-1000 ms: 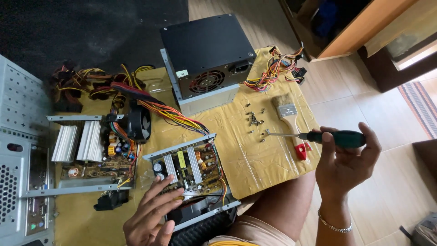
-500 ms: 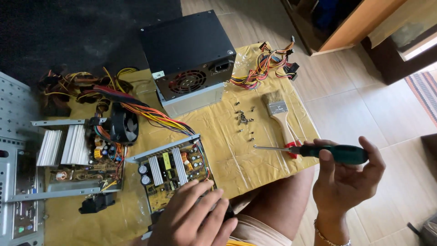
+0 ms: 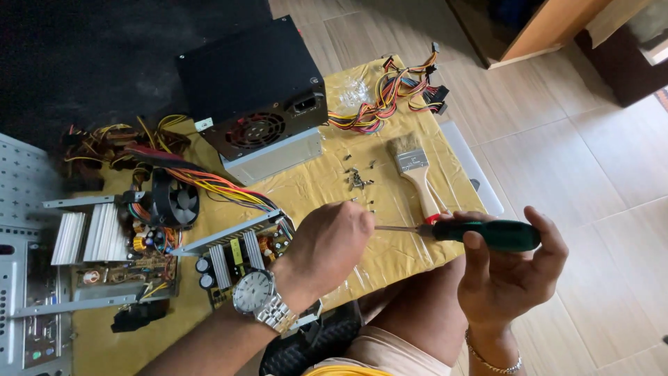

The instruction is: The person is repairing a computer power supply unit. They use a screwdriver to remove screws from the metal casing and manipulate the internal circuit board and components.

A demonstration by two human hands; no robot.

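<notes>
My right hand (image 3: pixel 511 275) grips the green handle of a screwdriver (image 3: pixel 490 234) and holds it level above my knee. Its metal shaft (image 3: pixel 398 228) points left into my left hand (image 3: pixel 327 244), whose fingers are curled around the tip. A silver watch (image 3: pixel 255 293) sits on that wrist. Just below and left of my left hand lies an open power supply board (image 3: pixel 233 256) with capacitors and heat sinks, on the yellow-covered low table (image 3: pixel 410 259).
A closed black power supply (image 3: pixel 257 104) with coloured cables (image 3: pixel 393 90) stands at the back. A paint brush (image 3: pixel 415 174) and loose screws (image 3: pixel 358 179) lie mid-table. A second open unit with a fan (image 3: pixel 174 202) and a grey computer case (image 3: pixel 28 306) are at the left.
My left hand has lifted off the open board and moved right, closing on the screwdriver's tip. The right hand has kept the screwdriver, bringing it a little lower and nearer.
</notes>
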